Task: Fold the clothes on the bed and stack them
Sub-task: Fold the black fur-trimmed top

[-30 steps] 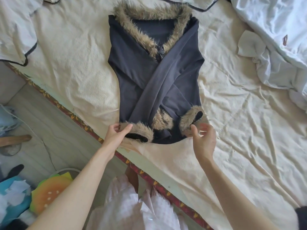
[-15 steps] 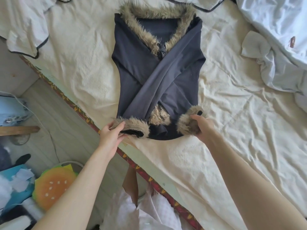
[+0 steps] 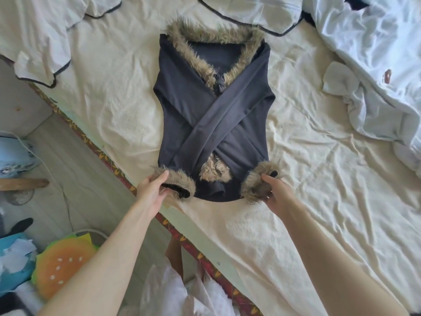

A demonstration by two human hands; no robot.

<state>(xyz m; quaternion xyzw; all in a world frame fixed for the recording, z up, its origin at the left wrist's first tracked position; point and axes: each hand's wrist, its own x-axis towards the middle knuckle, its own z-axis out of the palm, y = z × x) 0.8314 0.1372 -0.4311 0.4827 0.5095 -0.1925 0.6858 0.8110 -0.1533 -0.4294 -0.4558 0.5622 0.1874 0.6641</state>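
**A:** Where's the garment?

**B:** I see the dark fur-trimmed top (image 3: 214,124) flat on the bed (image 3: 307,179), sleeves crossed. Left hand (image 3: 151,192) pinches the seven o'clock cuff, right hand (image 3: 276,193) grips the five o'clock cuff.

**A:** Remaining?

**B:** Probably folding it upward, then stacking.

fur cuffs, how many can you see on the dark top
2. One cuff sits at the hem's left corner, gripped by the left hand; the other cuff at the right corner, gripped by the right hand.
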